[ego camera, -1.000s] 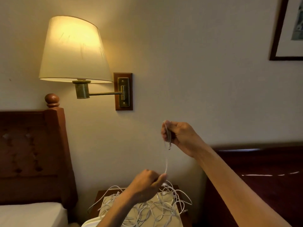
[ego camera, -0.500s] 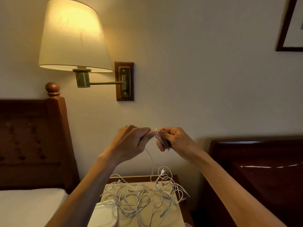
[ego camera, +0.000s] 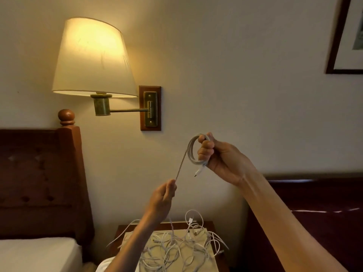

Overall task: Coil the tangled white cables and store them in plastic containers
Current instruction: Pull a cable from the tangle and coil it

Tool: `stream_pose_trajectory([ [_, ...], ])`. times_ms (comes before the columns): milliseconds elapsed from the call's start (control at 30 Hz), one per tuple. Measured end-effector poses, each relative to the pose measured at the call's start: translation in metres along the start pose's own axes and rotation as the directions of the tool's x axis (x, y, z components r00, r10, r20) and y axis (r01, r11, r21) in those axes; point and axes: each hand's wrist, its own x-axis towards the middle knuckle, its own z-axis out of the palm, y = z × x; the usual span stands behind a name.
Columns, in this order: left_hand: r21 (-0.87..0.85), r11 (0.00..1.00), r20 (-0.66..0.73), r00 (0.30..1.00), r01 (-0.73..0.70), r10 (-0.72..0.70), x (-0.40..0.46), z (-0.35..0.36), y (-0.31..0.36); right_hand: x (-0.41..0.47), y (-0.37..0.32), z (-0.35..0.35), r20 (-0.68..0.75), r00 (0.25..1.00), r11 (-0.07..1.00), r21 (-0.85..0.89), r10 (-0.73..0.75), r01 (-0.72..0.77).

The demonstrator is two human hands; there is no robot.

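White cable (ego camera: 191, 152), one of them, is partly wound into a small coil that my right hand (ego camera: 220, 160) grips, fingers curled round the loops, up in front of the wall. One plug end hangs free just below that hand. From the coil a straight run of the same cable slants down to my left hand (ego camera: 164, 195), which pinches it between thumb and fingers. My two hands are apart, the left lower and nearer me, both closed on this one cable.

Below them the tangled pile of cables (ego camera: 176, 246) lies on a pale cloth (ego camera: 208, 260) over one wooden nightstand (ego camera: 211, 224); I cannot count the cables in the heap. The held cable drops from my left hand into it.

One lit wall lamp (ego camera: 92, 59) hangs on the wall to the left, one headboard (ego camera: 39, 179) stands below it, and one picture frame (ego camera: 339, 46) shows at the upper right.
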Motion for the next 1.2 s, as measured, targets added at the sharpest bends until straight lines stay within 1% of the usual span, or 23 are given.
stream_pose_trajectory([
  [67, 0.132, 0.988, 0.082, 0.994, -0.081, 0.071, -0.013, 0.009, 0.001, 0.009, 0.000, -0.007, -0.099, 0.995, 0.992, -0.130, -0.019, 0.006],
  [100, 0.176, 0.975, 0.144, 0.983, -0.137, 0.112, -0.016, 0.011, 0.009, 0.012, 0.004, -0.011, -0.141, 0.990, 0.974, -0.227, -0.030, -0.003],
  [133, 0.214, 0.958, 0.204, 0.968, -0.193, 0.149, -0.017, 0.012, 0.019, 0.015, 0.010, -0.016, -0.178, 0.982, 0.937, -0.349, -0.059, -0.007],
  [167, 0.250, 0.936, 0.246, 0.951, -0.249, 0.187, -0.016, 0.011, 0.031, 0.017, 0.016, -0.019, -0.204, 0.974, 0.877, -0.480, -0.101, -0.010],
  [233, 0.287, 0.894, 0.283, 0.922, -0.345, 0.265, -0.011, 0.005, 0.048, 0.016, 0.029, -0.023, -0.210, 0.962, 0.738, -0.675, -0.174, -0.014],
  [267, 0.310, 0.867, 0.296, 0.906, -0.390, 0.302, -0.008, 0.000, 0.056, 0.014, 0.035, -0.023, -0.195, 0.962, 0.684, -0.729, -0.189, -0.013],
  [333, 0.371, 0.806, 0.349, 0.873, -0.461, 0.339, -0.005, -0.010, 0.069, 0.012, 0.043, -0.022, -0.149, 0.969, 0.611, -0.791, -0.195, 0.002],
  [400, 0.414, 0.759, 0.407, 0.848, -0.503, 0.340, -0.004, -0.016, 0.075, 0.011, 0.046, -0.021, -0.127, 0.972, 0.587, -0.809, -0.197, 0.014],
  [433, 0.425, 0.747, 0.421, 0.843, -0.510, 0.336, -0.006, -0.018, 0.076, 0.011, 0.045, -0.021, -0.133, 0.969, 0.599, -0.800, -0.206, 0.017],
  [500, 0.420, 0.766, 0.431, 0.850, -0.486, 0.303, -0.011, -0.021, 0.070, 0.014, 0.038, -0.024, -0.170, 0.959, 0.679, -0.734, -0.228, 0.031],
  [600, 0.392, 0.832, 0.426, 0.879, -0.394, 0.216, -0.022, -0.023, 0.049, 0.021, 0.023, -0.031, -0.223, 0.951, 0.820, -0.571, -0.214, 0.051],
  [667, 0.350, 0.880, 0.374, 0.909, -0.322, 0.185, -0.031, -0.020, 0.033, 0.025, 0.015, -0.034, -0.232, 0.950, 0.853, -0.519, -0.208, 0.060],
  [767, 0.295, 0.934, 0.185, 0.972, -0.199, 0.148, -0.041, -0.018, 0.005, 0.028, 0.005, -0.038, -0.227, 0.948, 0.880, -0.465, -0.222, 0.095],
  [800, 0.299, 0.939, 0.149, 0.980, -0.170, 0.130, -0.043, -0.018, -0.001, 0.028, 0.002, -0.039, -0.228, 0.948, 0.884, -0.456, -0.223, 0.098],
  [833, 0.324, 0.932, 0.154, 0.981, -0.161, 0.116, -0.045, -0.019, -0.004, 0.028, 0.001, -0.039, -0.230, 0.949, 0.887, -0.453, -0.216, 0.092],
  [867, 0.369, 0.913, 0.208, 0.973, -0.174, 0.102, -0.045, -0.018, -0.001, 0.028, 0.002, -0.040, -0.231, 0.952, 0.890, -0.449, -0.199, 0.077],
  [900, 0.419, 0.885, 0.294, 0.952, -0.205, 0.082, -0.045, -0.017, 0.006, 0.027, 0.006, -0.040, -0.232, 0.957, 0.894, -0.445, -0.177, 0.057],
  [933, 0.472, 0.844, 0.392, 0.918, -0.253, 0.057, -0.042, -0.016, 0.016, 0.027, 0.010, -0.039, -0.231, 0.960, 0.891, -0.452, -0.158, 0.038],
  [967, 0.514, 0.798, 0.477, 0.878, -0.314, 0.038, -0.038, -0.015, 0.028, 0.026, 0.016, -0.038, -0.229, 0.962, 0.876, -0.482, -0.150, 0.022],
  [1033, 0.526, 0.736, 0.573, 0.817, -0.426, 0.064, -0.030, -0.015, 0.053, 0.024, 0.027, -0.036, -0.217, 0.963, 0.806, -0.592, -0.160, 0.000],
  [1100, 0.483, 0.711, 0.571, 0.799, -0.511, 0.187, -0.021, -0.022, 0.074, 0.017, 0.035, -0.034, -0.181, 0.970, 0.720, -0.694, -0.164, -0.008],
  [1200, 0.458, 0.675, 0.483, 0.799, -0.579, 0.358, -0.008, -0.037, 0.093, 0.006, 0.043, -0.032, -0.115, 0.987, 0.639, -0.769, -0.115, -0.015],
])
